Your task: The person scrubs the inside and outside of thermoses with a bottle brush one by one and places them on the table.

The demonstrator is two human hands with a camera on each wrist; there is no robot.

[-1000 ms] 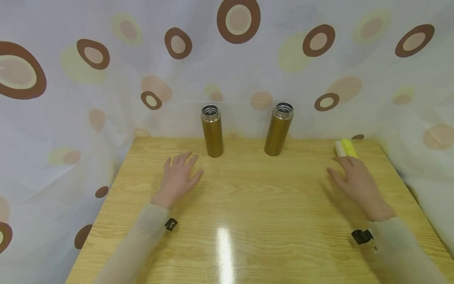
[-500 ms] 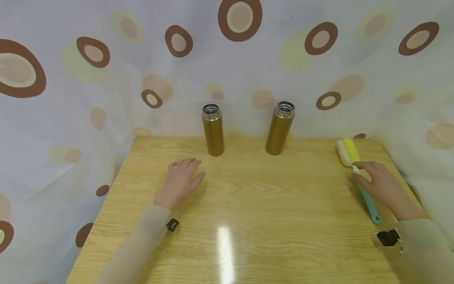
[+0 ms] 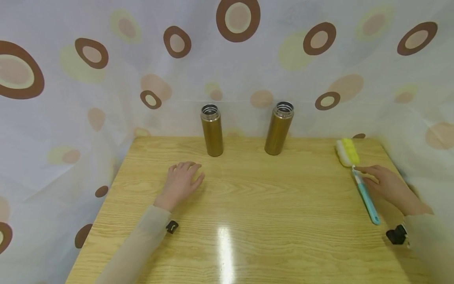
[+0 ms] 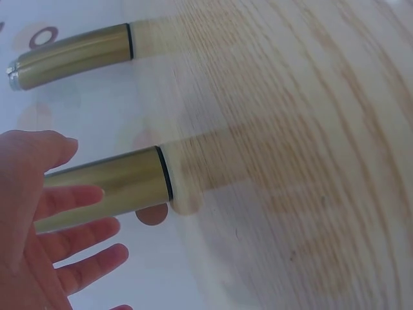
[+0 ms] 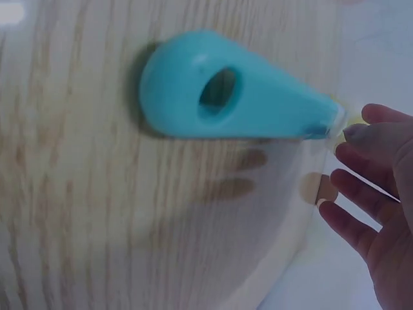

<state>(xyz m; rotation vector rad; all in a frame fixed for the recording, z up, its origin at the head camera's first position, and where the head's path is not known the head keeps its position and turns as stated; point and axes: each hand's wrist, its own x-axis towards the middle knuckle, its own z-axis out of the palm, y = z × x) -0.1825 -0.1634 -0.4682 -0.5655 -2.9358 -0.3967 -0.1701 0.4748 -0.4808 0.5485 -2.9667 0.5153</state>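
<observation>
On the right side of the table lies a bottle brush point(image 3: 369, 203) with a yellow and white sponge head point(image 3: 348, 152) and a turquoise handle point(image 5: 258, 97). My right hand point(image 3: 391, 189) is at the brush's neck, index fingertip right beside it, thumb just below and the other fingers loosely spread. Over the left part of the table hovers my left hand point(image 3: 180, 181), fingers relaxed and holding nothing. Nearest to it stands a gold vacuum flask point(image 3: 213, 136), upright and without a lid. Another gold flask point(image 3: 278, 132), also lidless, stands to its right.
A patterned white sheet point(image 3: 241, 71) hangs behind the wooden table point(image 3: 262, 221) and along both sides. Both flasks stand close to the table's back edge. Each wrist carries a small black device point(image 3: 172, 227) at the sleeve.
My right hand has moved right and toward me, from over the brush to the right of its neck, uncovering the handle. My left hand has shifted only slightly; the flasks stay put.
</observation>
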